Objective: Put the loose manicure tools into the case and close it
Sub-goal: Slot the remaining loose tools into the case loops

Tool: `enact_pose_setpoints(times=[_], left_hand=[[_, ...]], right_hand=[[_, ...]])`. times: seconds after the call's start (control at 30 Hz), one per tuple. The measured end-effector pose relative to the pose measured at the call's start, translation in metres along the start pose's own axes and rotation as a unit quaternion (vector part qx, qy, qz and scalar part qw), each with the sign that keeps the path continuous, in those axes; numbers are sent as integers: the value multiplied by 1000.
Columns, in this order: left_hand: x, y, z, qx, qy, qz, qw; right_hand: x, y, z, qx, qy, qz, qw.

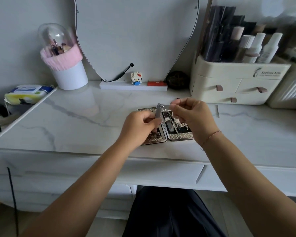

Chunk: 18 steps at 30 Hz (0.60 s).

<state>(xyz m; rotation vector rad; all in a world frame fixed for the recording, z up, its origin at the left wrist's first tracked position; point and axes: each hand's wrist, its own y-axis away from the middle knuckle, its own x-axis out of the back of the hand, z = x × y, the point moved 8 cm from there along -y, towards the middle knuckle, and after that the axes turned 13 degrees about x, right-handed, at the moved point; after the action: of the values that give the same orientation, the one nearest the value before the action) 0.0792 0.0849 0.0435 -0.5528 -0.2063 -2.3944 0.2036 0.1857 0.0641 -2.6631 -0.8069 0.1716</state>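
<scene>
You are pinching the nail clipper (158, 115) with your left hand (138, 124) while your right hand (191, 115) is folding its lever flat, above the open case (179, 136), so it fits.

Both hands (164, 119) grip nail clipper (158, 115) above open case (179, 136).

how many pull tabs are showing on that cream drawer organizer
3 on the cream organizer: one upper left, one upper right, one lower beneath them. Any further right would be outside the view.
</scene>
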Motion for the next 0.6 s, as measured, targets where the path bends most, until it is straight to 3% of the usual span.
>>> enact_pose_setpoints(times=[0.2,0.37,0.5,0.6], left_hand=[[26,2,3,-21,-95,69,993],[14,6,-9,11,-42,-48,998],[27,9,1,-24,11,-40,999],[32,10,4,-30,-2,-33,999]], right_hand=[[-33,-4,-15,43,19,-54,997],[-49,-7,-18,31,-11,-92,995],[-58,-8,-20,27,75,-180,980],[-63,-10,-15,19,87,-190,978]])
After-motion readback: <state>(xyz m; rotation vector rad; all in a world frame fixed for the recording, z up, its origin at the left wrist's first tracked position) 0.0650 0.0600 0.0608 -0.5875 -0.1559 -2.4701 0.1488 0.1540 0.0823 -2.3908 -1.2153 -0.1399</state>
